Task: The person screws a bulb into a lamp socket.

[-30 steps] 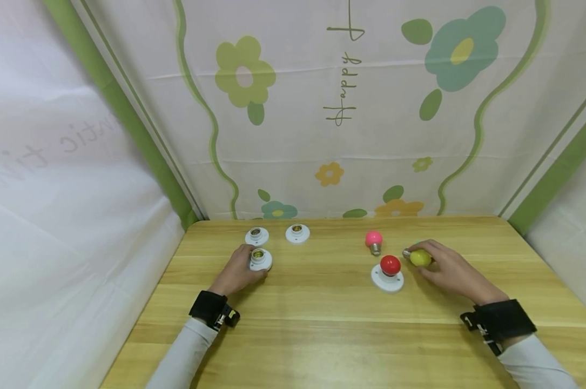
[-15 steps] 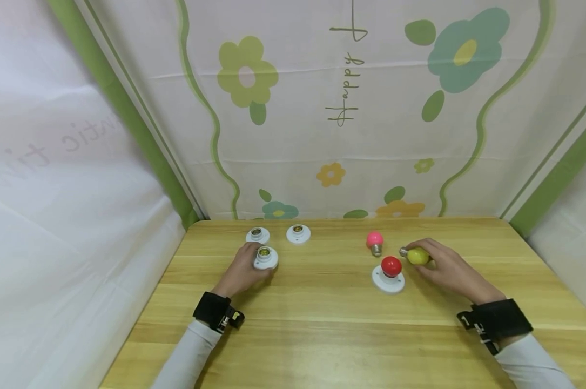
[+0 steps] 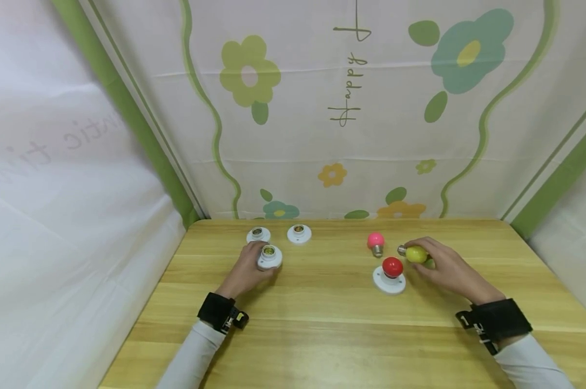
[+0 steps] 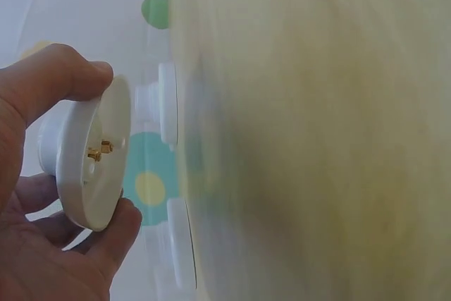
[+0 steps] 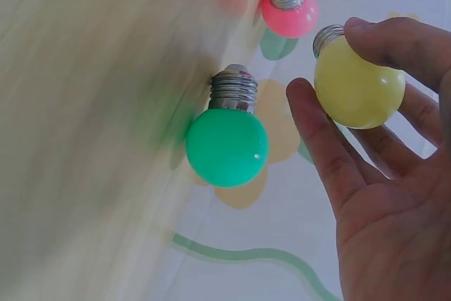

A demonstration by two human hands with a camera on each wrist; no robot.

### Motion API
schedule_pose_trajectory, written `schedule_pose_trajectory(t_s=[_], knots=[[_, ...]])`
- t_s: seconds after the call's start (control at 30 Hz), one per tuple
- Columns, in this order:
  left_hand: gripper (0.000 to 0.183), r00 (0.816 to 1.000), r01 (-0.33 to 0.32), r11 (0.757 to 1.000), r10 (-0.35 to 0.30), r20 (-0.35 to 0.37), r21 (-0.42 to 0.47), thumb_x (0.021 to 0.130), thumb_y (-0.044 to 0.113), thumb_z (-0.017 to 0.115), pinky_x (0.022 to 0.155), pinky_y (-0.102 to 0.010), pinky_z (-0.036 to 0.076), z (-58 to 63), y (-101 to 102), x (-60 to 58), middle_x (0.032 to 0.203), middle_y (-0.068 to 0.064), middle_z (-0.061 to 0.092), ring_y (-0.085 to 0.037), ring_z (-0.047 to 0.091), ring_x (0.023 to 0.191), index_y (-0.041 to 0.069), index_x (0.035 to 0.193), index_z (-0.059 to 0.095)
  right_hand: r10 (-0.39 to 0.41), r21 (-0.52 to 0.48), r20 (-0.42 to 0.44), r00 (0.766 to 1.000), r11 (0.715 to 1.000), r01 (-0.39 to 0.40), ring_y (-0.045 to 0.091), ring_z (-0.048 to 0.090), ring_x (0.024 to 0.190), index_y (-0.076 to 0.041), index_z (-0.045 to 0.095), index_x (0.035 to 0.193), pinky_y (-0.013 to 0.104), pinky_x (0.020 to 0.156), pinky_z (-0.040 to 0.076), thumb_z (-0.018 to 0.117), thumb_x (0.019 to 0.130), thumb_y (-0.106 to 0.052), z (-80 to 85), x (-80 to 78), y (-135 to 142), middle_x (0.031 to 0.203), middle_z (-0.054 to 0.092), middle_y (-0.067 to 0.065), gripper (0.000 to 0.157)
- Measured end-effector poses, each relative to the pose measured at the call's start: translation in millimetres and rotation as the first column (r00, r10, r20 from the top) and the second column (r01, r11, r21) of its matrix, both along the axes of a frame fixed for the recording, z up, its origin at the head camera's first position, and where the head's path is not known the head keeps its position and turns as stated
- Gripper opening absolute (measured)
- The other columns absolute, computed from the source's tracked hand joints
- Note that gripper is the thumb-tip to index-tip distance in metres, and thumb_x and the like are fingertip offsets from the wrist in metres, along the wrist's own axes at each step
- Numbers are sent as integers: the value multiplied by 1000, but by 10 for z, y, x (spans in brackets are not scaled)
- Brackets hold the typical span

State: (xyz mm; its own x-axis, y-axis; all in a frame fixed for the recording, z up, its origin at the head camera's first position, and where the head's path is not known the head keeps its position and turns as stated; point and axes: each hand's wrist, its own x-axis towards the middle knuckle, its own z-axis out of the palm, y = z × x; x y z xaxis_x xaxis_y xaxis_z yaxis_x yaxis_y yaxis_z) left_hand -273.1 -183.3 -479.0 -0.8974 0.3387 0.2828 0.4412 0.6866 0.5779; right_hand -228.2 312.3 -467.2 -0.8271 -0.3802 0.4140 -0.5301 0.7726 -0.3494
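My left hand (image 3: 246, 274) grips a white round lamp holder (image 3: 270, 260) by its rim. In the left wrist view the holder's hollow underside (image 4: 107, 181) with brass terminals faces the camera, raised off the table. My right hand (image 3: 445, 271) pinches a yellow light bulb (image 5: 361, 88) between thumb and fingers, its metal screw base pointing left in the head view. A green bulb (image 5: 227, 147) lies on the table close to the right hand, mostly hidden beneath it in the head view. Left of that hand, a red bulb (image 3: 392, 267) sits upright in a white lamp holder (image 3: 389, 285).
Two bare lamp holders, one at the back left (image 3: 258, 235) and another beside it (image 3: 299, 234), stand beyond the left hand. A pink bulb (image 3: 376, 241) lies behind the red one. Flowered cloth (image 3: 297, 135) hangs along the wooden table's (image 3: 317, 340) back edge.
My left hand has lifted the lamp holder and carried it slightly to the right. The right hand has shifted the yellow bulb a little left and upward in the head view.
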Motion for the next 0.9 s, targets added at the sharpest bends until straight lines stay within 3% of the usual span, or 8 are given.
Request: schedule_pose_trajectory(t_s=[0.9], knots=[[69, 998, 57, 996, -58, 1, 70, 76, 23, 81, 104, -45, 41, -3, 202, 44, 139, -9, 46, -24, 44, 123, 4, 134, 49, 8, -10, 13, 1000, 1000, -8, 28, 57, 107, -7, 53, 128, 52, 83, 54, 74, 81, -6, 146, 10, -162, 121, 59, 10, 52]])
